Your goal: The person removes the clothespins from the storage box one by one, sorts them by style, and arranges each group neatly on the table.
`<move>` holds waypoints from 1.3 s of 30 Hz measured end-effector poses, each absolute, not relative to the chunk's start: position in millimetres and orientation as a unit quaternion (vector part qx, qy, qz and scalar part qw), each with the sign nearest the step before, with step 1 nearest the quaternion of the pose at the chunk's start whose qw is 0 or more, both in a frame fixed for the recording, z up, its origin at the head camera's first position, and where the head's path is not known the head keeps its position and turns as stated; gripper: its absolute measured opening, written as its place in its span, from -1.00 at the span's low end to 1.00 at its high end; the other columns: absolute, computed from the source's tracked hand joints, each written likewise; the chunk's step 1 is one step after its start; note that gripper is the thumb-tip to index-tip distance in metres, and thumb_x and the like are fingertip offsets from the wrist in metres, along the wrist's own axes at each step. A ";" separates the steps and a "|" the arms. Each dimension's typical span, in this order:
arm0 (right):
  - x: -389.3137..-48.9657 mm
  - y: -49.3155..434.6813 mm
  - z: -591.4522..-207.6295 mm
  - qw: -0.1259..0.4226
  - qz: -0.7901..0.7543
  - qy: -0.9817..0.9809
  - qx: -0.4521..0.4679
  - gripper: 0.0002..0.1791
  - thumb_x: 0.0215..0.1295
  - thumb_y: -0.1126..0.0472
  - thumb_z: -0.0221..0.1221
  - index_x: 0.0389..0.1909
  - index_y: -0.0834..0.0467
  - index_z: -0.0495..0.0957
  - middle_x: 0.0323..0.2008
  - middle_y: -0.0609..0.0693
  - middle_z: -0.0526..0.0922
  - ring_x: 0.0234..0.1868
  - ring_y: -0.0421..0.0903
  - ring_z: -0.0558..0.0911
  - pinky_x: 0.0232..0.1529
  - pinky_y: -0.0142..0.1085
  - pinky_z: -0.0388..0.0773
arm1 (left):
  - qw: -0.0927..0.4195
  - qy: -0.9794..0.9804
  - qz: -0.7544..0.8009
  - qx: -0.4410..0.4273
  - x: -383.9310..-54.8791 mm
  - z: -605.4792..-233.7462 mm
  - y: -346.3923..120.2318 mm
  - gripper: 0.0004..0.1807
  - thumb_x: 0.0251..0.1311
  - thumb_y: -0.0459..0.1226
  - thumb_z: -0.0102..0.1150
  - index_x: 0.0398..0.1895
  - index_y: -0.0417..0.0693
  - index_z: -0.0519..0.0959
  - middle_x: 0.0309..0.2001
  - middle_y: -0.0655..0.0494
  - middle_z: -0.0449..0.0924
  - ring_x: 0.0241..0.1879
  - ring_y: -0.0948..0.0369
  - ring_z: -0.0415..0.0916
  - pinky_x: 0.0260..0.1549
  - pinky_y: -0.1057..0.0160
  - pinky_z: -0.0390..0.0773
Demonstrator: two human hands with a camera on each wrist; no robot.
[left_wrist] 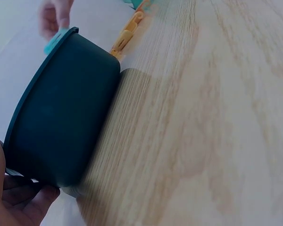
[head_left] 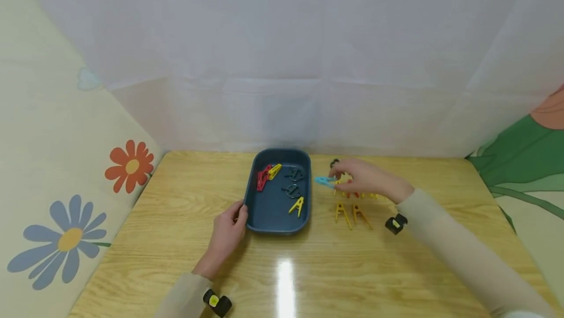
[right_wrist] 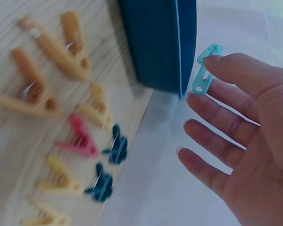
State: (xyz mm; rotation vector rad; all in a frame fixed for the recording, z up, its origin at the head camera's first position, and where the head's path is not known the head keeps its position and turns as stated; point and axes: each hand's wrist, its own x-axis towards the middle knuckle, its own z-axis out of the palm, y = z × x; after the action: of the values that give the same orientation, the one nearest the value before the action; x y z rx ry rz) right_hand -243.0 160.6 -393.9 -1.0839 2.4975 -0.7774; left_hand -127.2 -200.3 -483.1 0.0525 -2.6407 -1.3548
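Note:
My right hand pinches a light blue clothespin between thumb and index finger, just off the right rim of a dark blue tray. The other fingers spread apart in the right wrist view. At the tray's near left side, my left hand grips the wall, fingers under its outer face. Inside the tray lie red clothespins, a yellow clothespin beside them, another yellow clothespin nearer me, and two dark green round clips.
Right of the tray, two orange-yellow clothespins stand apart on the wooden table. Behind them, partly under my right hand, are smaller yellow clothespins, a red clothespin and dark green clips. A white cloth hangs behind the table.

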 end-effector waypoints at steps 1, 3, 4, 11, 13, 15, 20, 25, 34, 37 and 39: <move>-242.4 166.5 -395.5 0.142 -0.268 0.872 -0.384 -0.67 0.46 0.24 0.26 0.15 0.30 0.61 -0.01 0.21 0.63 -0.40 -0.03 0.69 -0.31 -0.17 0.69 | 0.087 -0.886 -0.455 0.018 -127.1 -483.3 -200.5 -0.63 0.58 -0.28 0.00 0.22 -0.33 0.62 0.07 -0.26 0.71 0.00 -0.03 0.71 -0.07 0.05 0.70; -241.2 177.9 -398.8 0.130 -0.273 0.873 -0.384 -0.70 0.46 0.26 0.26 0.12 0.30 0.62 -0.05 0.18 0.66 -0.37 -0.01 0.70 -0.21 -0.10 0.69 | 0.090 -0.886 -0.454 0.020 -127.4 -483.6 -200.7 -0.63 0.57 -0.28 0.01 0.22 -0.34 0.63 0.05 -0.26 0.72 -0.02 -0.03 0.71 -0.08 0.07 0.70; -240.5 183.4 -400.5 0.117 -0.268 0.876 -0.384 -0.71 0.45 0.25 0.26 0.10 0.29 0.63 -0.06 0.15 0.67 -0.29 -0.01 0.70 -0.12 -0.04 0.67 | 0.091 -0.887 -0.453 0.021 -127.6 -483.7 -200.8 -0.63 0.57 -0.29 0.01 0.22 -0.34 0.63 0.05 -0.26 0.72 -0.02 -0.02 0.71 -0.09 0.08 0.70; -233.0 221.9 -410.4 0.095 -0.256 0.907 -0.319 -0.67 0.44 0.20 0.29 0.11 0.28 0.63 0.02 0.15 0.69 0.07 0.16 0.64 0.14 0.20 0.54 | 0.096 -0.889 -0.447 0.019 -126.9 -484.5 -201.4 -0.64 0.57 -0.29 0.01 0.20 -0.35 0.63 0.03 -0.27 0.73 -0.04 -0.03 0.71 -0.10 0.07 0.71; -230.0 232.8 -412.8 0.093 -0.260 0.912 -0.302 -0.66 0.43 0.20 0.30 0.12 0.30 0.63 0.02 0.16 0.68 0.06 0.17 0.64 0.13 0.21 0.54 | 0.095 -0.889 -0.447 0.019 -127.7 -484.8 -201.5 -0.63 0.57 -0.29 0.00 0.21 -0.35 0.63 0.03 -0.27 0.72 -0.03 -0.03 0.71 -0.09 0.05 0.71; -227.5 243.5 -416.4 0.087 -0.265 0.915 -0.291 -0.66 0.42 0.20 0.31 0.10 0.31 0.63 -0.01 0.15 0.69 0.03 0.17 0.65 0.11 0.22 0.55 | 0.093 -0.889 -0.448 0.019 -128.5 -484.9 -201.7 -0.63 0.57 -0.28 0.00 0.21 -0.34 0.63 0.03 -0.26 0.73 -0.04 -0.01 0.71 -0.10 0.08 0.71; -221.7 264.9 -426.4 0.072 -0.264 0.924 -0.269 -0.68 0.42 0.21 0.32 0.05 0.34 0.64 -0.06 0.16 0.70 -0.03 0.14 0.65 0.06 0.20 0.57 | 0.090 -0.889 -0.449 0.022 -129.8 -483.8 -201.7 -0.63 0.57 -0.27 0.01 0.21 -0.32 0.63 -0.01 -0.22 0.74 -0.10 0.05 0.69 -0.16 0.22 0.69; -217.4 277.4 -440.0 0.068 -0.255 0.940 -0.214 -0.64 0.44 0.16 0.31 0.05 0.36 0.63 -0.09 0.18 0.70 -0.05 0.14 0.65 0.01 0.16 0.59 | 0.096 -0.889 -0.448 0.018 -130.7 -484.6 -201.8 -0.64 0.57 -0.28 0.02 0.21 -0.32 0.64 0.01 -0.23 0.74 -0.08 0.05 0.69 -0.15 0.20 0.70; -208.8 282.8 -466.4 0.043 -0.250 0.958 -0.136 -0.65 0.42 0.15 0.29 -0.02 0.38 0.62 -0.22 0.17 0.70 -0.21 0.09 0.66 -0.17 0.08 0.64 | 0.095 -0.887 -0.451 0.016 -129.8 -484.2 -200.6 -0.65 0.56 -0.30 0.02 0.19 -0.33 0.64 -0.02 -0.24 0.74 -0.10 0.04 0.70 -0.18 0.21 0.69; -205.5 281.7 -472.4 0.038 -0.250 0.961 -0.115 -0.61 0.40 0.14 0.30 -0.01 0.40 0.61 -0.23 0.19 0.70 -0.23 0.09 0.66 -0.17 0.08 0.64 | 0.094 -0.889 -0.448 0.017 -128.9 -484.4 -200.7 -0.65 0.57 -0.30 0.02 0.19 -0.32 0.65 -0.01 -0.23 0.74 -0.08 0.04 0.70 -0.15 0.17 0.70; -203.6 280.4 -474.9 0.034 -0.246 0.963 -0.104 -0.60 0.38 0.12 0.31 -0.01 0.40 0.61 -0.25 0.19 0.70 -0.26 0.09 0.66 -0.21 0.06 0.64 | 0.094 -0.890 -0.446 0.018 -128.3 -484.6 -200.9 -0.65 0.57 -0.29 0.01 0.19 -0.32 0.65 -0.01 -0.22 0.75 -0.08 0.05 0.70 -0.15 0.17 0.69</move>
State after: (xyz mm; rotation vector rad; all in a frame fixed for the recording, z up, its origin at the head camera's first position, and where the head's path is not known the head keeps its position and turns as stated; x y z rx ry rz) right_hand -203.6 280.4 -474.9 -0.3212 2.9625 -0.7570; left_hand -128.3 -200.9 -484.6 0.0528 -2.6393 -1.3235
